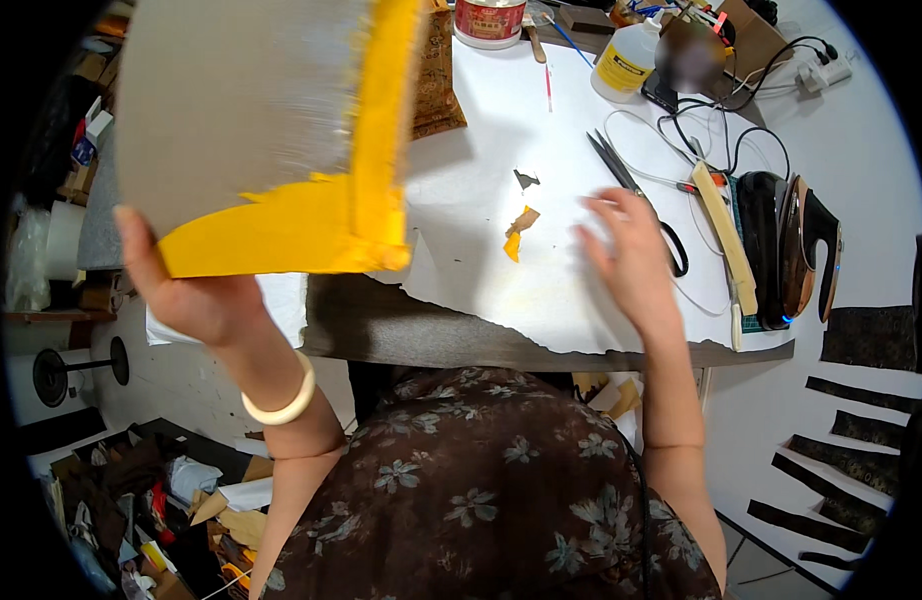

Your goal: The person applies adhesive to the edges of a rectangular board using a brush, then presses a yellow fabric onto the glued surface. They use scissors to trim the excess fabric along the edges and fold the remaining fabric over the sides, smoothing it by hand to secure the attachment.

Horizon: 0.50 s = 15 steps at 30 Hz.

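My left hand (196, 300) grips a large grey board (241, 110) by its lower left corner, thumb on the near face and fingers hidden behind. Yellow covering material (281, 228) is folded over the board's lower and right edges, with a ragged inner border and a shiny patch beside it. Over the white-papered table, my right hand (626, 250) is empty, its fingers apart and slightly blurred. Black-handled scissors (671, 240) lie just beyond it, partly covered by the hand. To its left are a torn yellow and brown scrap (521, 232) and a small dark scrap (526, 180).
A brown patterned piece (439, 90) lies behind the board. A white tub (489, 25), a brush (534, 40) and a squeeze bottle (624, 65) stand or lie at the back. Rightward are a wooden strip (724, 240), a small iron (811, 250) and tangled cables (731, 130).
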Motion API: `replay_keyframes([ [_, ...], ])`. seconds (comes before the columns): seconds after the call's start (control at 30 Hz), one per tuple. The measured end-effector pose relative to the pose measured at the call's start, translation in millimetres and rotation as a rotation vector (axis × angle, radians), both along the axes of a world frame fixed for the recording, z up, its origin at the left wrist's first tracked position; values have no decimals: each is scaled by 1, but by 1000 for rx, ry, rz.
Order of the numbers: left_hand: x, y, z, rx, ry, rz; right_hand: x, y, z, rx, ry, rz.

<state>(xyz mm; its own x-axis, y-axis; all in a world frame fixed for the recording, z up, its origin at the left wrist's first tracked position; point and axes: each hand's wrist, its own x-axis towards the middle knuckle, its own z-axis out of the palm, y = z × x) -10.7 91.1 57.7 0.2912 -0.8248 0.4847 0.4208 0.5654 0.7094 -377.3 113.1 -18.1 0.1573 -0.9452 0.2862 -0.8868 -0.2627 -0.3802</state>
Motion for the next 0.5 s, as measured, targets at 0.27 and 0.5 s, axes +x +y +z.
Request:
replay_keyframes([
  [0.27, -29, -7, -34, 140, -153, 18, 6, 8, -23, 441, 28, 358],
  [0.5, -74, -17, -32, 214, -74, 18, -73, 114, 76, 836, 179, 188],
])
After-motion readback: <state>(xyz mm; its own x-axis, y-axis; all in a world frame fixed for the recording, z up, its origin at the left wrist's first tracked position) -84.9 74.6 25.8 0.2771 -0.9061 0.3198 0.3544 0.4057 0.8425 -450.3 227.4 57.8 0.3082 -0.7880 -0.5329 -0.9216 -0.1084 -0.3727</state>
